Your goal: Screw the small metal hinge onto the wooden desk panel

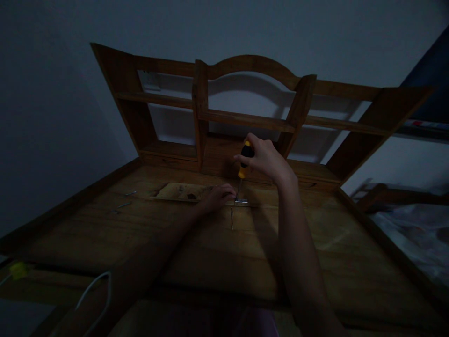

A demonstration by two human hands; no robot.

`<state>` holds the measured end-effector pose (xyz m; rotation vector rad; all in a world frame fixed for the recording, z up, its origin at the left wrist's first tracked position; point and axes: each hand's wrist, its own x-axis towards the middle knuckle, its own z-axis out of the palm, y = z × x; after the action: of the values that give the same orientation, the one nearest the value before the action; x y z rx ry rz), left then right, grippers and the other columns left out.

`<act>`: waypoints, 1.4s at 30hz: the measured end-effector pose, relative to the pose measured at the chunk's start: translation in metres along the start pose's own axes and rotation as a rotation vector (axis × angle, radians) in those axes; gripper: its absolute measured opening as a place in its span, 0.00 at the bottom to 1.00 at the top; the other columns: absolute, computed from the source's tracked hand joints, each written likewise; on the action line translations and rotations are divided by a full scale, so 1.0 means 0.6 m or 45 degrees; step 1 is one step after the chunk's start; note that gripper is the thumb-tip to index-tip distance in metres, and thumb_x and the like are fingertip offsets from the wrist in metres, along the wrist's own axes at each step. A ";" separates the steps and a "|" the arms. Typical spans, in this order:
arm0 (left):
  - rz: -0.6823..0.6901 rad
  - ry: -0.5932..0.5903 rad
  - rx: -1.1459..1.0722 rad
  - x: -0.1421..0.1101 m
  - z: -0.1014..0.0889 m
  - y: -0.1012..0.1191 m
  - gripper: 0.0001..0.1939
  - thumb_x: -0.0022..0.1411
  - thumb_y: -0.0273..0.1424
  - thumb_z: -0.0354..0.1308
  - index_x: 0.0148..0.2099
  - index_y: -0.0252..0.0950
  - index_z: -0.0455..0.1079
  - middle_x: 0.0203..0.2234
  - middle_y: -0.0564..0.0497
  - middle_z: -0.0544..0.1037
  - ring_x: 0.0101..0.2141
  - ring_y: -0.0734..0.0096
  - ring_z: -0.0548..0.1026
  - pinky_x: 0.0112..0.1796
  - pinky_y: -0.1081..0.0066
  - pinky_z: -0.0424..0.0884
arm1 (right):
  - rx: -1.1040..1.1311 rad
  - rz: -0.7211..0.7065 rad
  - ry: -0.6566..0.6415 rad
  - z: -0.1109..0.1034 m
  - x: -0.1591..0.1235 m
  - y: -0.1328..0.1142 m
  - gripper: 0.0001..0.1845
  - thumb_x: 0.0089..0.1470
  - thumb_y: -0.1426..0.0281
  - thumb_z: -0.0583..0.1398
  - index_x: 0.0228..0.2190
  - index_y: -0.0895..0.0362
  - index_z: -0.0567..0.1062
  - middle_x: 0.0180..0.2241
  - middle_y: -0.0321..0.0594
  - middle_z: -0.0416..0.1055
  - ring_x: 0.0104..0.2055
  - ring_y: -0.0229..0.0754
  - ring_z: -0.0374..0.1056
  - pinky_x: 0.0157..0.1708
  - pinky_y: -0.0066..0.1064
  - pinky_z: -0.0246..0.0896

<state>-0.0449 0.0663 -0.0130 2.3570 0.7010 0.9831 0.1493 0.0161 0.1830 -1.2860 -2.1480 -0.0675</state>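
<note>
My right hand [264,159] is wrapped around the handle of a yellow-and-black screwdriver [242,171], which stands nearly upright with its shaft pointing down. The screwdriver's tip meets a small metal hinge-like piece [241,201] at the edge of a narrow, stained wooden board [178,191]. Over that board lies my left hand [220,194], fingers curled together beside the tip. Whatever they pinch is too dark and small to make out. The board lies flat on a wooden desk [196,252].
Behind, a wooden shelf unit [245,119] with drawers rises against the wall. Two thin metal pieces, perhaps screws [123,205], lie on the left of the desk. A white cable [91,285] hangs at the front left near a yellow object [18,270]. The room is dim.
</note>
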 end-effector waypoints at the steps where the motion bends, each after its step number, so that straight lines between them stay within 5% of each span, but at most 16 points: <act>1: 0.000 0.003 0.002 0.000 0.000 0.000 0.09 0.71 0.33 0.57 0.39 0.35 0.76 0.37 0.48 0.78 0.39 0.67 0.76 0.44 0.67 0.70 | 0.003 0.003 -0.002 0.000 0.000 -0.001 0.16 0.57 0.59 0.66 0.39 0.52 0.68 0.32 0.40 0.71 0.36 0.47 0.68 0.34 0.35 0.57; 22: 0.000 -0.013 -0.010 0.001 0.002 -0.006 0.10 0.71 0.33 0.56 0.38 0.35 0.75 0.37 0.48 0.77 0.39 0.67 0.75 0.44 0.67 0.70 | -0.010 0.057 -0.022 0.015 0.004 -0.003 0.14 0.58 0.62 0.62 0.44 0.52 0.67 0.33 0.41 0.70 0.36 0.47 0.67 0.36 0.37 0.58; 42: -0.006 -0.033 0.031 0.001 -0.003 0.005 0.11 0.71 0.34 0.55 0.38 0.35 0.75 0.37 0.48 0.78 0.39 0.68 0.75 0.44 0.67 0.70 | -0.011 -0.028 -0.048 0.015 0.006 -0.007 0.18 0.53 0.66 0.60 0.46 0.53 0.66 0.47 0.47 0.73 0.48 0.53 0.70 0.48 0.44 0.62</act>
<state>-0.0449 0.0647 -0.0097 2.3839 0.7118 0.9455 0.1402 0.0195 0.1787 -1.2777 -2.1960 -0.0620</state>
